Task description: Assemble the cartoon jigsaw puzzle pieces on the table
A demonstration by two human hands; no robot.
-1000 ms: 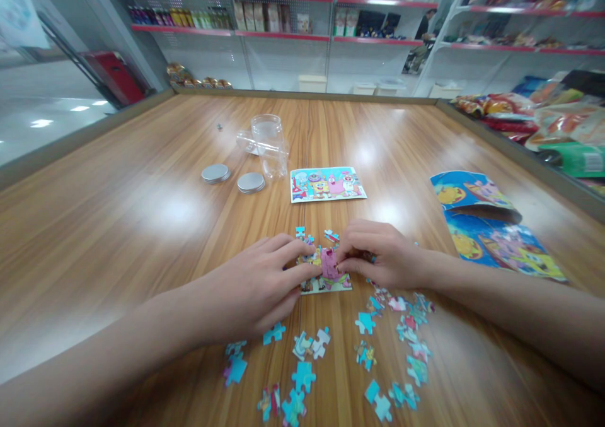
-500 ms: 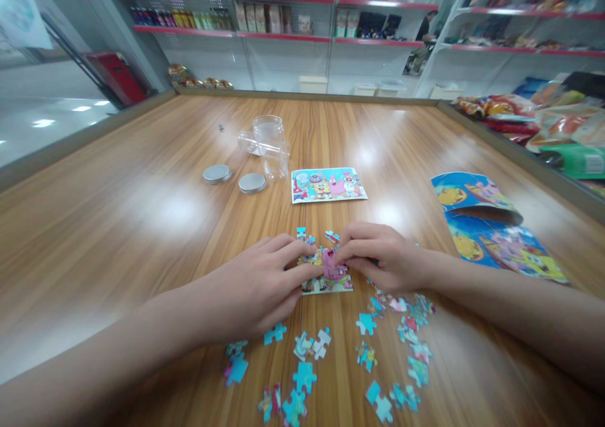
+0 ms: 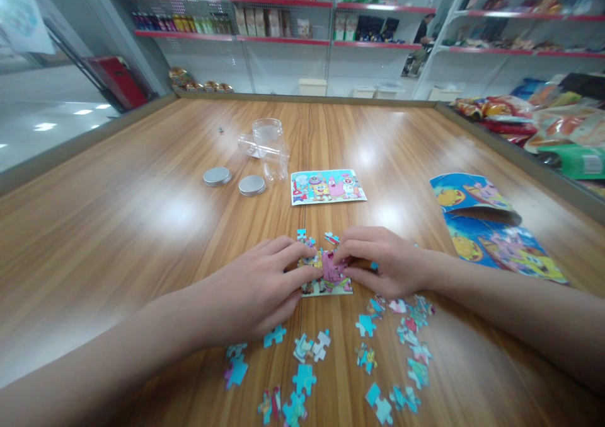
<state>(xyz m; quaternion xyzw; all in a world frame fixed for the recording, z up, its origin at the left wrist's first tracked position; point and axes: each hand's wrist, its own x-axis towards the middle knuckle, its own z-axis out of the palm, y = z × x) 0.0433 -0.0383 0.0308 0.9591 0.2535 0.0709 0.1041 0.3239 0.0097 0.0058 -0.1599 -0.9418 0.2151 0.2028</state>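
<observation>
A partly joined jigsaw puzzle (image 3: 336,282) lies flat on the table, with a pink figure at its right and a yellow one at its left. My left hand (image 3: 271,282) rests over its left side, fingers spread, index and middle fingertips on the yellow part. From the right, my right hand (image 3: 385,257) brings thumb and fingertips together at a pink puzzle piece (image 3: 331,258) on the upper right edge; the fingers partly cover it. Just beyond the puzzle lie a small blue piece (image 3: 301,233) and a red-and-white piece (image 3: 332,238).
Several loose puzzle pieces (image 3: 304,378) are scattered nearer me. Behind the puzzle lies a picture card (image 3: 328,187), with silver lids (image 3: 252,185) and clear plastic jars (image 3: 268,138) to its left. A curled blue printed sheet (image 3: 491,238) is at right, near snack bags (image 3: 510,115).
My right thumb has shifted a little and a blue piece now shows beneath that hand. The left hand stays in place on the puzzle.
</observation>
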